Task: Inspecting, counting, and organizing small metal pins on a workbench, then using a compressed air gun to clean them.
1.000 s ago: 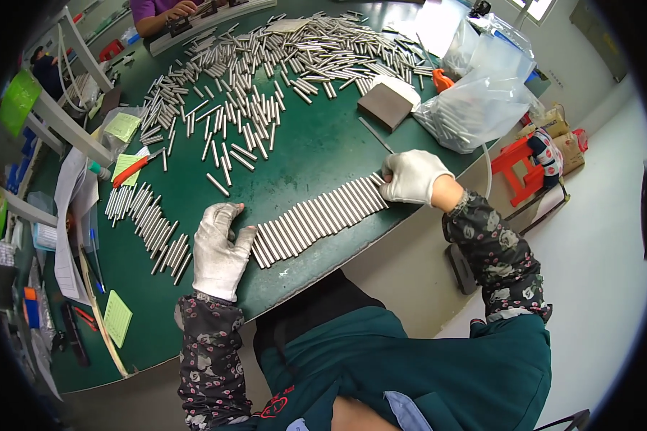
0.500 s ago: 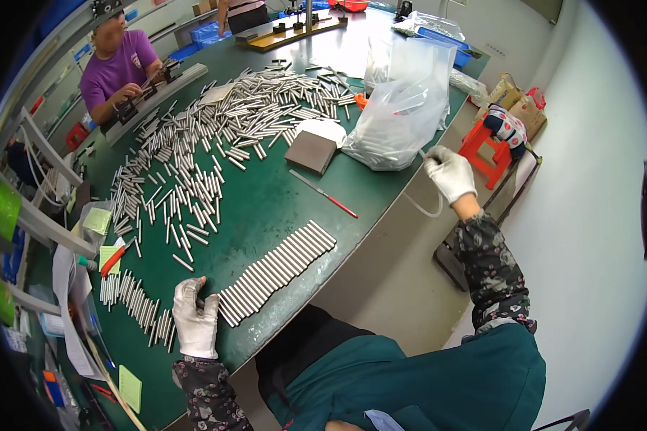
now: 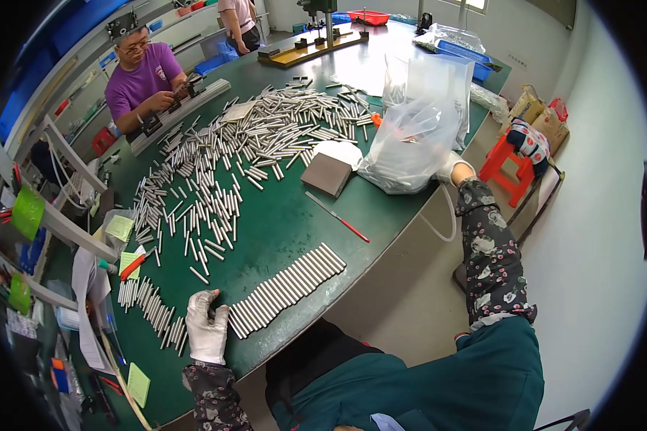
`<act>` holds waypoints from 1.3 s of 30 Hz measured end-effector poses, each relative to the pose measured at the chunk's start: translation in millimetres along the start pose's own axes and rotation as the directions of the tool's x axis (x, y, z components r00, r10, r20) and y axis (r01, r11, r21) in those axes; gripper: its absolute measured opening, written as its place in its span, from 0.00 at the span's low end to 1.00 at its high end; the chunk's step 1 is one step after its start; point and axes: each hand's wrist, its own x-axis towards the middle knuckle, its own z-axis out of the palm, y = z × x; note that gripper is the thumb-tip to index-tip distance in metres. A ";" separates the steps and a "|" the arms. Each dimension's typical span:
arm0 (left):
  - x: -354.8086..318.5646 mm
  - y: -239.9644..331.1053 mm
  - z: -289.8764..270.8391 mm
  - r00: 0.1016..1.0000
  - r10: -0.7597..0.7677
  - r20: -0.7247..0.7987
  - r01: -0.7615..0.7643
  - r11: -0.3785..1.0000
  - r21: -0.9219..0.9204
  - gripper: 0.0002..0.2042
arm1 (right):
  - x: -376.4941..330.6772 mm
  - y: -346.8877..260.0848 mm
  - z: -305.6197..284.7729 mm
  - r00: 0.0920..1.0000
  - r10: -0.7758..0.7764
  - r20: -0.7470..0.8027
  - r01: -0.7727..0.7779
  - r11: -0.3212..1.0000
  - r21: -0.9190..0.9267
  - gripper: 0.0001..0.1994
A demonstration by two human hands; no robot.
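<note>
The right hand (image 3: 456,169) has travelled up and away from the table's near edge since a moment ago and now sits right against the clear plastic bag (image 3: 413,144) on the far right of the green table (image 3: 287,223) — only a sliver of white glove shows at the bag's lower corner, so whether it is clutching the plastic or just pressing on it, I cannot tell. The left hand (image 3: 205,327) has stayed put, gloved, lying palm-down with fingers loosely spread, not gripping, its fingertips touching the near end of the neat row of metal rods (image 3: 287,289). That row runs diagonally across the near part of the table, rods side by side. Beyond it lies a red-handled tool (image 3: 338,217), and further back a grey block (image 3: 326,174) just beside the bag. A wide scatter of loose metal rods (image 3: 237,158) covers the middle of the table — another small batch of rods (image 3: 151,309) lies left of the left hand. Across the table a person in a purple shirt (image 3: 140,79) works with both hands at a long fixture.
</note>
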 end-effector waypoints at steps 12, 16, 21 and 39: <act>1.2 5.8 2.1 0.996 -0.089 0.014 0.090 0.995 -0.035 0.13 | -81.1 -48.5 -74.0 0.942 0.307 -0.134 -0.073 0.579 0.812 0.14; -3.8 3.1 1.3 0.998 -0.062 0.009 0.062 0.998 -0.025 0.13 | -155.5 -68.8 -106.3 0.869 0.412 -0.274 0.080 0.430 0.899 0.14; 3.8 19.8 -6.1 0.984 0.043 -0.173 -0.044 0.999 -0.005 0.18 | -232.5 -116.8 -109.8 0.812 0.324 -0.486 0.288 0.501 0.816 0.17; 5.0 119.2 1.2 0.887 -0.208 0.413 0.439 0.101 -0.893 0.21 | -319.2 -209.7 1.0 0.868 -0.403 -0.290 0.477 0.517 0.711 0.33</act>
